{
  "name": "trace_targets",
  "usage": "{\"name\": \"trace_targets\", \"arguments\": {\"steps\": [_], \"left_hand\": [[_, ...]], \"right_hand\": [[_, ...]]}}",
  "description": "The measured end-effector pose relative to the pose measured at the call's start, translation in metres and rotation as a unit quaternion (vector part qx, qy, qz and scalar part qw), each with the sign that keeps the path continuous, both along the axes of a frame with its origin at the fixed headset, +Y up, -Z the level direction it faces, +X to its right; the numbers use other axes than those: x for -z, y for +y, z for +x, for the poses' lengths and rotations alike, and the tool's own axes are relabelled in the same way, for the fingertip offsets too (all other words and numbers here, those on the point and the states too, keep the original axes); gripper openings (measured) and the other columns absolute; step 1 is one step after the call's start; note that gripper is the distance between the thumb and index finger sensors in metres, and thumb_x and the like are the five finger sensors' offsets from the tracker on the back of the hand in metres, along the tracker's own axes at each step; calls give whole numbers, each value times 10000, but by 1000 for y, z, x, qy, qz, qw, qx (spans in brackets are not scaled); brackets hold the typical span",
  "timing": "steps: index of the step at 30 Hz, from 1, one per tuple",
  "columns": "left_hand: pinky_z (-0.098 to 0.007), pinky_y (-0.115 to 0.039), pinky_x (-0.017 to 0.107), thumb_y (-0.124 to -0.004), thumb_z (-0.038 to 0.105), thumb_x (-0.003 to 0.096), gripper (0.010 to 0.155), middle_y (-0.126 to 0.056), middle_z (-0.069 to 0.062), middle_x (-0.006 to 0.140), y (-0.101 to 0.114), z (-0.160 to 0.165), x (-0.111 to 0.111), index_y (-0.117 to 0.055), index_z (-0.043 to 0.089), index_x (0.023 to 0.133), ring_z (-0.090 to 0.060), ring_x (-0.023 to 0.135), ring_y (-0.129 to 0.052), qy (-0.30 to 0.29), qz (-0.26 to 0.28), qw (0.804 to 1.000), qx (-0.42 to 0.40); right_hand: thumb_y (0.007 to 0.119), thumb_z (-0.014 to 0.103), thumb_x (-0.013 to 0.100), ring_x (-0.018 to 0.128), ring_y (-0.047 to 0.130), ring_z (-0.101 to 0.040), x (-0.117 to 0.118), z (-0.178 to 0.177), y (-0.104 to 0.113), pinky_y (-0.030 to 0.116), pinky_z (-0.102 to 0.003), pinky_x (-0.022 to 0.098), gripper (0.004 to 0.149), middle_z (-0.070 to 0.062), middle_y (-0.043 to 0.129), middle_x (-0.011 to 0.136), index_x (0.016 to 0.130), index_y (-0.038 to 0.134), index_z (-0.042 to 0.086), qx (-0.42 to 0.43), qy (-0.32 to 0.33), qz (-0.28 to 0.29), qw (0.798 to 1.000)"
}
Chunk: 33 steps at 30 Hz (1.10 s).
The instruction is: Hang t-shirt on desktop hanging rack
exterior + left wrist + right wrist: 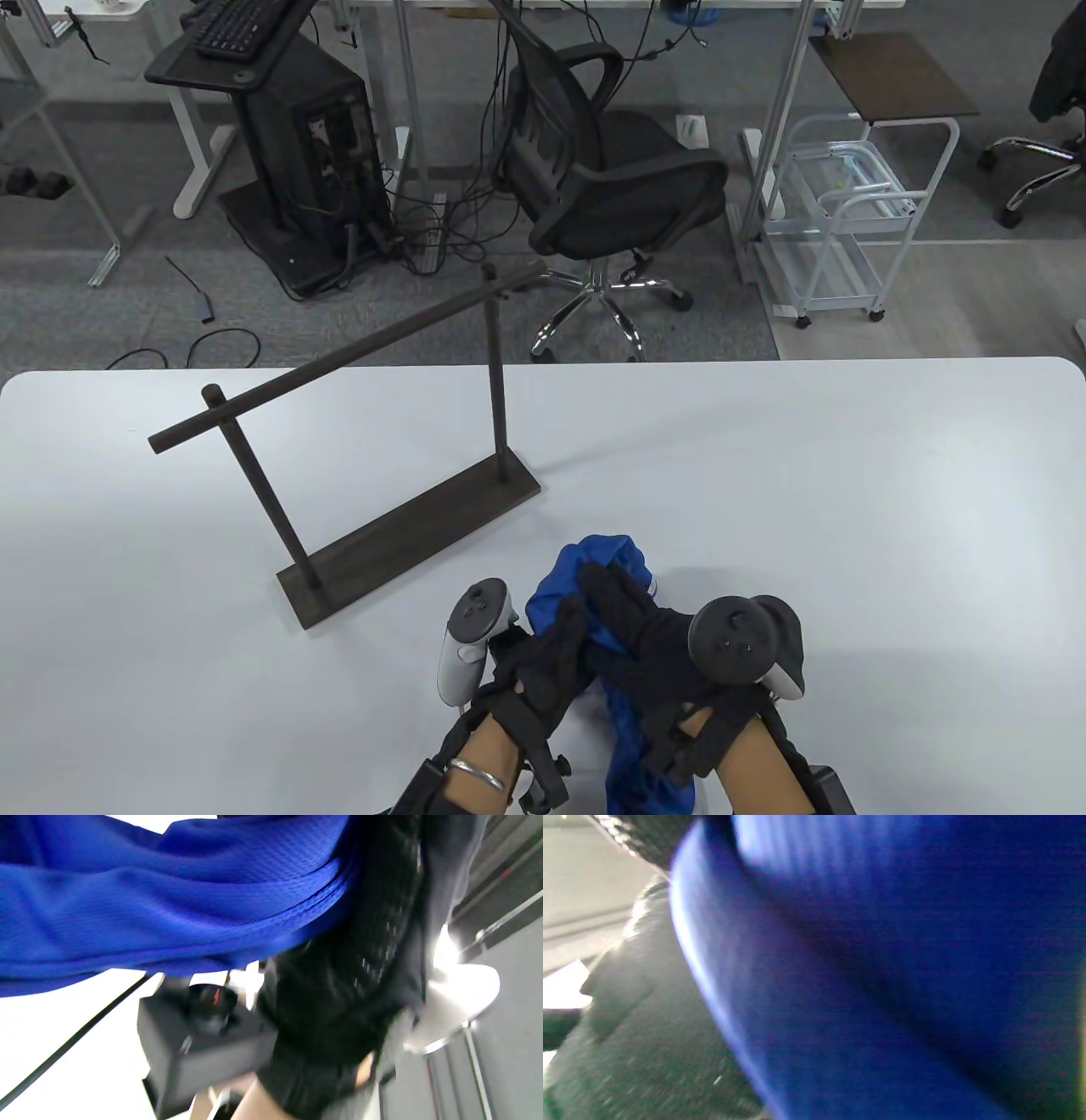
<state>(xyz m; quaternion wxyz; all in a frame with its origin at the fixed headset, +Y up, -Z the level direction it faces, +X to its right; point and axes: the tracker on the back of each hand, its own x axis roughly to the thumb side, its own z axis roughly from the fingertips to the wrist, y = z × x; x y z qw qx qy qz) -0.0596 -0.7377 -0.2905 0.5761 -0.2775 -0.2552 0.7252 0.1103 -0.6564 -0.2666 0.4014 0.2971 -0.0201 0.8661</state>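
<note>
The t-shirt (607,586) is bright blue, of a fine mesh-like knit that shows in the left wrist view (169,899), where stitched hem lines run across it. It is bunched into a crumpled bundle near the table's (848,509) front edge, and a length of it trails down between the forearms toward the bottom of the table view. In the right wrist view the blue cloth (882,984) fills most of the frame, blurred.

The left hand (543,658) and the right hand (645,628), both in black gloves, meet on the bundle. The left hand's fingers (570,624) curl into the cloth from the left side. The right hand reaches across from the right, its fingers (607,586) lying over the top of the bundle and gripping it. So both hands grasp the t-shirt, which sits between and partly under them. A grey tracker (471,637) rides on the left hand and a dark one (747,632) on the right.

The dark wooden hanging rack (373,424) stands on the table to the left of and beyond the hands, apart from the t-shirt. Its flat base (407,548) carries two upright posts and a long crossbar (339,361), which is bare.

Beyond the table, a black office chair (611,170), a computer tower (297,144) and a white wire trolley (848,221) stand on the floor.
</note>
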Motion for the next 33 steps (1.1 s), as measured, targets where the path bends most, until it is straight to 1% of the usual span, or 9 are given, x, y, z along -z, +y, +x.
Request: {"name": "trace_targets", "arguments": {"steps": [4, 6, 13, 15, 20, 23, 26, 28, 33], "left_hand": [[-574, -431, 851, -365, 844, 463, 942, -402, -4, 1226, -5, -10, -1, -193, 243, 1168, -266, 1151, -562, 24, -36, 998, -49], [-562, -448, 849, -365, 832, 471, 923, -434, -2, 1215, -7, -15, -1, -226, 240, 1166, -265, 1137, -585, 40, -45, 996, -67], [-560, -473, 834, -409, 719, 561, 771, -517, 9, 1184, -8, -31, 2, -313, 240, 1158, -273, 1097, -647, 85, -41, 991, -95], [-516, -514, 830, -416, 703, 568, 755, -533, 10, 1176, -8, -34, 3, -329, 236, 1155, -275, 1085, -659, 95, -38, 990, -97], [-481, -562, 813, -439, 679, 574, 750, -572, -1, 1154, -10, -48, 7, -337, 211, 1151, -267, 1054, -708, 139, -46, 982, -119], [-461, -616, 787, -457, 666, 575, 756, -660, 7, 1103, -13, -56, 9, -357, 182, 1146, -251, 998, -787, 146, -50, 979, -133], [-451, -616, 785, -454, 669, 567, 766, -662, 24, 1089, -13, -61, 10, -339, 181, 1145, -235, 987, -789, 161, -51, 975, -147], [-422, -649, 763, -448, 672, 561, 774, -676, 37, 1058, -10, -64, 10, -326, 176, 1143, -181, 916, -838, 170, -49, 972, -155], [-398, -701, 710, -432, 681, 541, 809, -716, 33, 1013, -3, -63, 13, -325, 150, 1142, -145, 794, -899, 163, -35, 976, -143]], "right_hand": [[813, 385, 420, 491, 909, -382, -9, -14, 1, 792, -424, 283, 718, -184, 432, 1025, 1005, 447, 187, -38, 7, 21, 999], [810, 389, 420, 509, 901, -389, -11, -18, 0, 788, -433, 297, 717, -186, 434, 1027, 1007, 447, 195, -56, 15, 23, 998], [809, 388, 422, 553, 876, -414, -11, -23, -7, 772, -457, 332, 708, -160, 434, 1041, 1009, 456, 207, -64, 35, 14, 997], [809, 385, 423, 573, 863, -420, -11, -24, -9, 764, -465, 347, 713, -153, 426, 1047, 1010, 444, 209, -67, 37, 16, 997], [807, 385, 424, 594, 851, -422, -8, -22, -14, 758, -473, 361, 712, -166, 493, 1025, 1009, 446, 198, -85, 36, 8, 996], [772, 423, 432, 591, 852, -432, -5, -18, -17, 759, -478, 358, 687, -100, 533, 1027, 1002, 475, 182, -66, 40, -2, 997], [755, 436, 437, 599, 845, -441, -3, -15, -19, 754, -487, 363, 686, -134, 543, 1015, 1002, 481, 162, -57, 37, -14, 998], [754, 437, 435, 602, 844, -442, -1, -11, -21, 753, -492, 364, 685, -191, 566, 990, 999, 492, 152, -65, 24, -17, 997], [750, 437, 435, 543, 873, -437, 10, 6, -31, 763, -481, 322, 672, -230, 649, 930, 983, 537, 111, -59, -5, -47, 997]]}}
